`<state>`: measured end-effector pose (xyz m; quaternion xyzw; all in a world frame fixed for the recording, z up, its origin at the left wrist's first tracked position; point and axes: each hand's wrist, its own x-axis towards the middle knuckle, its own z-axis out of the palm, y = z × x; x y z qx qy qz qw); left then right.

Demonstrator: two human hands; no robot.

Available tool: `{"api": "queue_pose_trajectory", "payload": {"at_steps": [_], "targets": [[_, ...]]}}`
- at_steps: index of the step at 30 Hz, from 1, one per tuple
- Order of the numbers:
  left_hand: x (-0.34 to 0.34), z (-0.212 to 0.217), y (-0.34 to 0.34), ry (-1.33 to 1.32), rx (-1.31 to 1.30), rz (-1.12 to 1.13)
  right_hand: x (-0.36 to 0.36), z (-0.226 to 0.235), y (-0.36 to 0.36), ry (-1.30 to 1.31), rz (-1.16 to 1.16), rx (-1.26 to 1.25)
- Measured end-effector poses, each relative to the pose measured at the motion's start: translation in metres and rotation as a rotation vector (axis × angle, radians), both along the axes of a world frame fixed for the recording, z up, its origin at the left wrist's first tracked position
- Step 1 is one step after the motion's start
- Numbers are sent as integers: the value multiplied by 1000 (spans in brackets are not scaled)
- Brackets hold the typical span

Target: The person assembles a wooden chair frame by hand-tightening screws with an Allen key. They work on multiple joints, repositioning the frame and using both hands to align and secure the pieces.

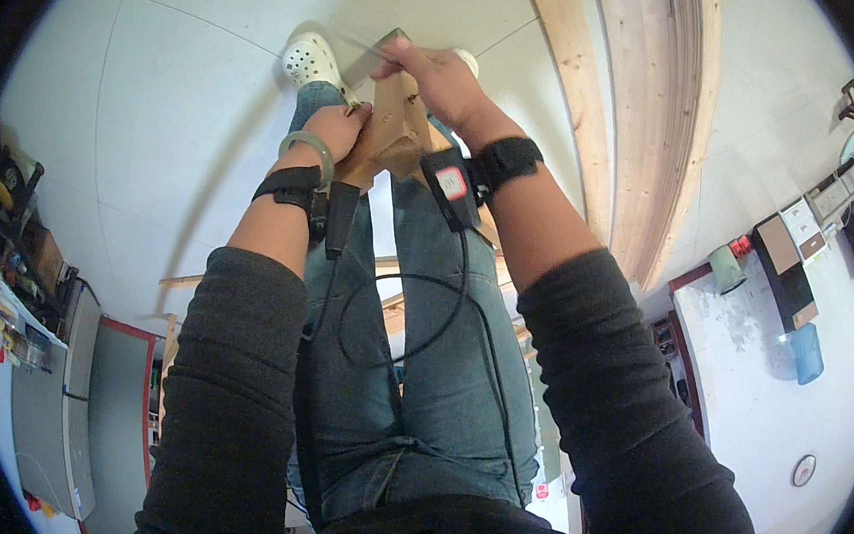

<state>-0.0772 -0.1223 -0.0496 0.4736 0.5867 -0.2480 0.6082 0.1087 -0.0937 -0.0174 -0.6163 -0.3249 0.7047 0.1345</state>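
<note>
A pale wooden post (390, 124) stands between my legs, joined to or resting against other wood at its lower end; I cannot tell which. My left hand (335, 129) is closed at the post's left side, fingertips pinched by a small dark thing too small to name. At the far end of the wood, my right hand (439, 85) is closed on a flat grey-green piece (394, 40) whose kind is unclear. A thin blurred streak runs left from its fingers. Both wrists carry black straps with small devices, and a black cable (462, 300) loops over my jeans.
Long wooden boards (649, 124) lie along the floor at the right. More wood strips (394, 310) show beneath my legs. A grey cabinet (40, 407) and cluttered shelves are at the left. A blue container (803, 354) and a green one (726, 270) are at the right.
</note>
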Motion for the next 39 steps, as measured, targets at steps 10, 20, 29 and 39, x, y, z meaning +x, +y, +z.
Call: {"api": "queue_pose_trajectory", "payload": {"at_steps": [10,20,29,39], "targets": [[1,-1,0,19,22,-34,38,8,-41,-386,158,-184],[1,4,3,-1,-1,6,-2,-15,-4,-91,-36,97],[4,8,6,12,-14,-8,38,28,-41,-369,207,-196],[0,1,5,5,-45,-50,-3,-15,-1,-182,-2,22]]}}
